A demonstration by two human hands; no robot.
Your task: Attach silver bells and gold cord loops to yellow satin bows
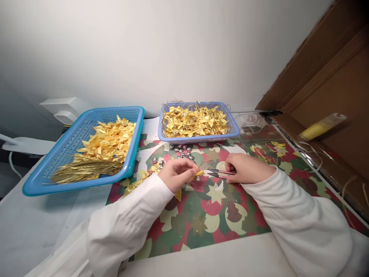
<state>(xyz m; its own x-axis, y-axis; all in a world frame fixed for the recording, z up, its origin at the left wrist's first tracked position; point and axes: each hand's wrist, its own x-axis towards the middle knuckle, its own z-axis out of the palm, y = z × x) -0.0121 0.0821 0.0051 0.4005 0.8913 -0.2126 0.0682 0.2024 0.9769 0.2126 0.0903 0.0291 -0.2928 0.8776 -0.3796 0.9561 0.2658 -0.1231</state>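
My left hand (179, 174) pinches a small yellow ribbon piece (199, 173) with gold wire, over the patterned sheet (201, 227). A silver bell shows just under that piece. My right hand (245, 168) is closed around small thread snips (220, 173), whose blades point left, close to the wire. Silver bells (184, 151) lie in a loose group behind my left hand. More yellow ribbon pieces (135, 186) lie beside and partly beneath my left forearm.
At the left, a blue basket (37, 179) holds yellow ribbon pieces and a bundle of gold wires (86, 169). A smaller blue basket (198, 138) of wired pieces stands at the back. A clear container (250, 122) sits beside it. Brown cardboard (325, 73) rises at the right.
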